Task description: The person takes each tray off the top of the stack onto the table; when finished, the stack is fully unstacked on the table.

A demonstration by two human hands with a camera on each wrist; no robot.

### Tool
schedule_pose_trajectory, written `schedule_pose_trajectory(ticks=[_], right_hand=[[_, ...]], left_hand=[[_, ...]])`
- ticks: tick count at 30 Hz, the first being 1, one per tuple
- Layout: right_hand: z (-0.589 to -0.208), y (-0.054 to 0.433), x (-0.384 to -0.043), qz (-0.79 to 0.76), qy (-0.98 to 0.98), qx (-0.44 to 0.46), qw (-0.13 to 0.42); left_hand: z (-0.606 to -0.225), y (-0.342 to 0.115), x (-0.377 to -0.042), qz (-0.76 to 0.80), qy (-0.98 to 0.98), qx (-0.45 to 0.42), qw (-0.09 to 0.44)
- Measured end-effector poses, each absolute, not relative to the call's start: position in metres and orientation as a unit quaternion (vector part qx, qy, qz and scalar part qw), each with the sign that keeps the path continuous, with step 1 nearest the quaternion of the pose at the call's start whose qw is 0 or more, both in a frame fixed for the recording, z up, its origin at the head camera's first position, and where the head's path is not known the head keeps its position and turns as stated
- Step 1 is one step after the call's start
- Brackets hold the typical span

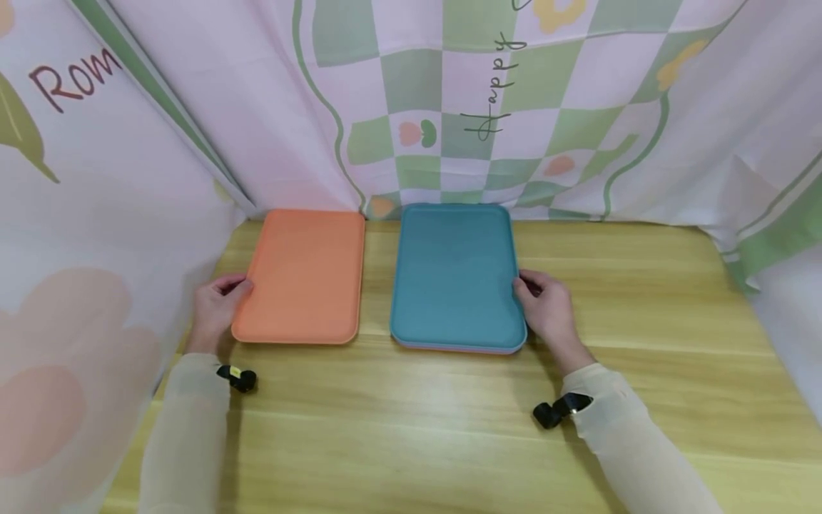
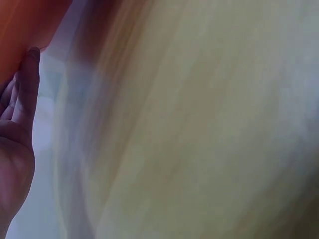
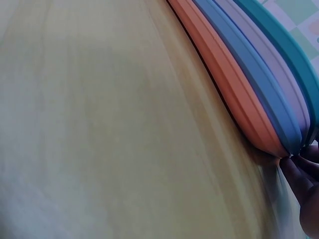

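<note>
An orange rectangular tray with a low rim is on the left. My left hand pinches its left edge, thumb over the rim. In the left wrist view, the fingers lie along the underside of the orange tray. To the right, a teal tray tops a stack. The right wrist view shows a lilac tray, a blue tray and another orange tray beneath the teal one. My right hand grips the stack's right edge, thumb at the teal rim, fingertips close against the lower rims.
Both trays lie on a wood-grain table, a narrow gap between them. A patterned curtain hangs along the table's back edge, close behind the trays. More curtain hangs at the left. A small black camera is strapped to each sleeved wrist.
</note>
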State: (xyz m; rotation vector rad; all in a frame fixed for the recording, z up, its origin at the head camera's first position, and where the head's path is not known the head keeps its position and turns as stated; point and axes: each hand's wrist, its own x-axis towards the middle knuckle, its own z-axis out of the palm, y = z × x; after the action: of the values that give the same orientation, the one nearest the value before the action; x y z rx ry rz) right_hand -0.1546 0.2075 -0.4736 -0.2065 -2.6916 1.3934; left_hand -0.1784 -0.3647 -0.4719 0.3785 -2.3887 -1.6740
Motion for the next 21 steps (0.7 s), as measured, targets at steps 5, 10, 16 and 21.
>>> schedule_pose_trajectory(ticks=[5,10,16,21], right_hand=[[-0.4742,0.2085,-0.1547,0.461,-0.883,-0.069,0.05],[-0.4762,0.2095,-0.1557,0.46,-0.884,-0.066,0.053],[-0.478,0.2104,-0.1562,0.459,-0.885,-0.06,0.055],[-0.4777,0.2107,-0.1566,0.46,-0.884,-0.06,0.054]], left_hand=[[-0.4713,-0.3678,-0.1785,-0.518,-0.841,0.136,0.081],[-0.472,-0.3682,-0.1826,-0.453,-0.875,0.154,0.068],[-0.4748,-0.3654,-0.1838,-0.447,-0.871,0.185,0.091],[-0.4762,-0.3648,-0.1836,-0.465,-0.856,0.201,0.104]])
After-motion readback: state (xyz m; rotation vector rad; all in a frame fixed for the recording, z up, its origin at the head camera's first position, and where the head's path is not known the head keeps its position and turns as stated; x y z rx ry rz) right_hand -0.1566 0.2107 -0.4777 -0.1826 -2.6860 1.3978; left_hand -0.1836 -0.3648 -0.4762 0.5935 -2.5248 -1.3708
